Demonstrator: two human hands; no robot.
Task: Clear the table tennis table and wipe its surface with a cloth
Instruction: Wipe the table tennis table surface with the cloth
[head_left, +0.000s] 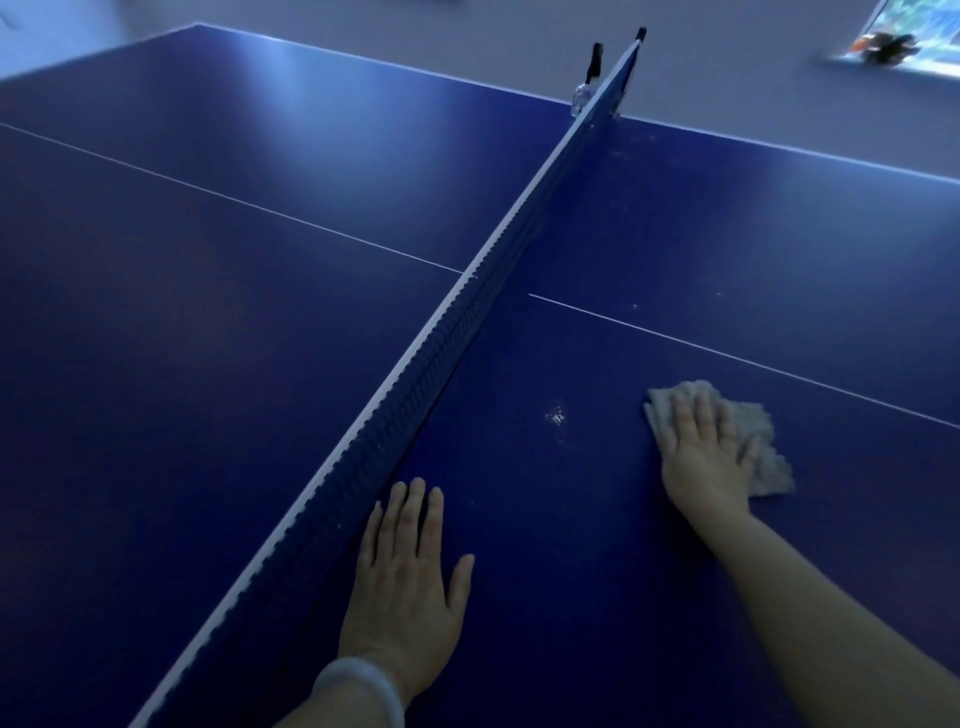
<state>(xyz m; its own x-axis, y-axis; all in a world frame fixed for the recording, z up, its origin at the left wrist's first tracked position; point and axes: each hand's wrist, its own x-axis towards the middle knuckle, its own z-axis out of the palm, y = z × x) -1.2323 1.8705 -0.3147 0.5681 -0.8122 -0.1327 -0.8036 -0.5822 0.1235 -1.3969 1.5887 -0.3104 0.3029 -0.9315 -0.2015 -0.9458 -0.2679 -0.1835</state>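
Note:
The blue table tennis table (234, 322) fills the view, split by its net (447, 338) running from the near left to the far right. My right hand (701, 457) lies flat with straight fingers on a grey cloth (769, 462), pressing it on the right half of the table. My left hand (405, 577) rests flat on the same half, fingers straight, just beside the net. A whitish smudge (556, 415) marks the surface between the net and the cloth.
A white centre line (727, 353) crosses both halves. The net's clamp with black posts (595, 67) sits at the far edge. Faint dusty specks (634, 306) dot the right half. A window ledge with a dark object (888, 49) is at the top right.

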